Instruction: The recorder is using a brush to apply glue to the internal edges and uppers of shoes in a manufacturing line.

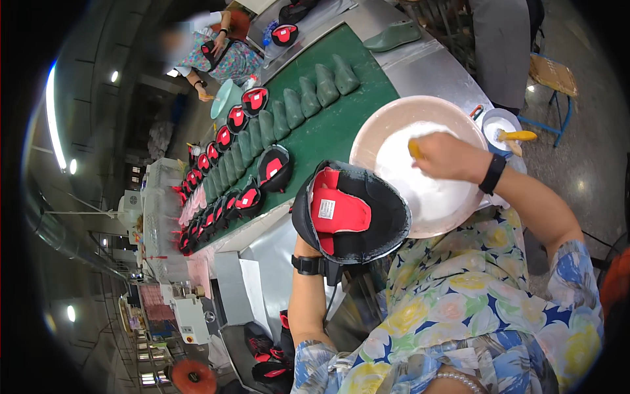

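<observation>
A black shoe upper with a red lining and a white label is held up in my left hand, which is mostly hidden behind it. Its open underside faces up, with a whitish rim. Over a wide pale pink basin of white liquid, my right hand is closed round a yellow-handled brush; its bristles cannot be made out. The upper's right edge overlaps the basin's near left rim.
Rows of black-and-red uppers and dark green shoe lasts cover the green tabletop. Right of the basin stands a small bowl with another yellow-handled brush. Across the table, a co-worker handles an upper beside a turquoise basin.
</observation>
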Demonstrator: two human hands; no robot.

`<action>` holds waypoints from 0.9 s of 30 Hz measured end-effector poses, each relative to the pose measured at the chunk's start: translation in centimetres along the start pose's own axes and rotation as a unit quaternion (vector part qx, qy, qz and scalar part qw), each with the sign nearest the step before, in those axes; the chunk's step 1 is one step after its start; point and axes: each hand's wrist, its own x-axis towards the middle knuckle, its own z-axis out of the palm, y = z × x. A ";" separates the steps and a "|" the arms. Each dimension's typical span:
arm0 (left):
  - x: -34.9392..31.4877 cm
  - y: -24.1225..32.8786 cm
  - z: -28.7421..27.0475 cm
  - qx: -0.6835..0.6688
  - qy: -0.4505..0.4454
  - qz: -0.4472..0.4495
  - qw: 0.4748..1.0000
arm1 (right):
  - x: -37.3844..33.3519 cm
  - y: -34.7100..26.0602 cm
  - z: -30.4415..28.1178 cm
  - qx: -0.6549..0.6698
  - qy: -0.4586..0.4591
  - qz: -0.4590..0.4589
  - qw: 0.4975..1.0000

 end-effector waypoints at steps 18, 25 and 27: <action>-1.1 -0.4 1.2 0.009 0.036 0.049 0.998 | 0.2 -4.4 -2.8 0.230 0.196 -0.133 0.944; 0.1 1.3 3.4 0.197 0.079 0.123 0.969 | -3.2 -6.3 -0.6 0.316 0.194 -0.013 0.929; -0.1 -0.3 0.7 0.091 0.077 0.109 0.987 | -4.3 -9.1 0.9 0.360 0.177 -0.063 0.914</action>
